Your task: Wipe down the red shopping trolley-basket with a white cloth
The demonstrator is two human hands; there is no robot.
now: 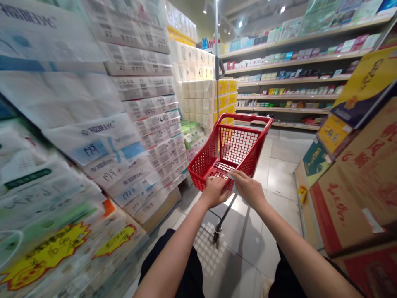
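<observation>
A red plastic shopping cart (239, 142) with perforated basket walls stands right in front of me, tilted in view. My left hand (215, 191) is closed over its near rim, fingers curled toward the inside. Close beside it, my right hand (248, 188) is closed at the near right corner of the basket, thumb and fingers together. A small whitish patch shows at its fingertips; what it is I cannot make out. Part of the near rim is hidden behind both hands. A caster wheel (217, 232) on a dark metal leg shows below the basket.
Tall stacks of wrapped tissue packs (114, 165) line the left, with yellow price signs (46, 254) low down. Cardboard boxes (356, 194) narrow the aisle on the right. Shelves of small goods (285, 76) stand at the back, behind a thin metal pole (216, 54). Pale floor tiles (281, 176) run ahead.
</observation>
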